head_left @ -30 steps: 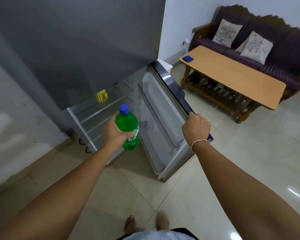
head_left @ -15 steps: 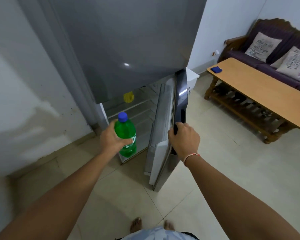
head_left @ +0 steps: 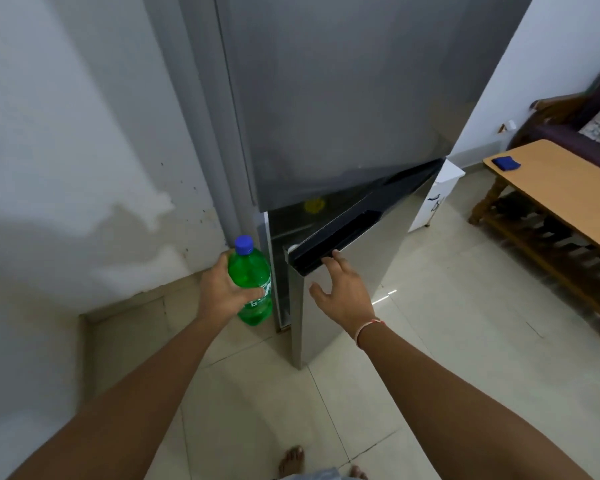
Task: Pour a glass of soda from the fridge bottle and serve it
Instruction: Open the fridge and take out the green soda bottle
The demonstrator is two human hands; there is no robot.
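My left hand [head_left: 222, 292] grips a green soda bottle [head_left: 252, 271] with a blue cap, held upright to the left of the grey fridge [head_left: 343, 98]. The fridge's lower door [head_left: 354, 258] stands ajar by a narrow gap. My right hand [head_left: 343, 292] lies flat on the door's front with fingers spread, fingertips at the dark handle recess along its top edge. Something yellow shows inside through the gap. No glass is in view.
A white wall with peeling paint runs on the left. A wooden coffee table [head_left: 561, 188] with a blue cloth [head_left: 506, 163] stands at the right, a dark sofa [head_left: 575, 129] behind it. A white box [head_left: 437, 192] sits beside the fridge. The floor is pale tile.
The lower fridge door has swung from wide open to nearly shut. My right hand went from gripping its edge to pressing flat on its front. The bottle stayed in my left hand.
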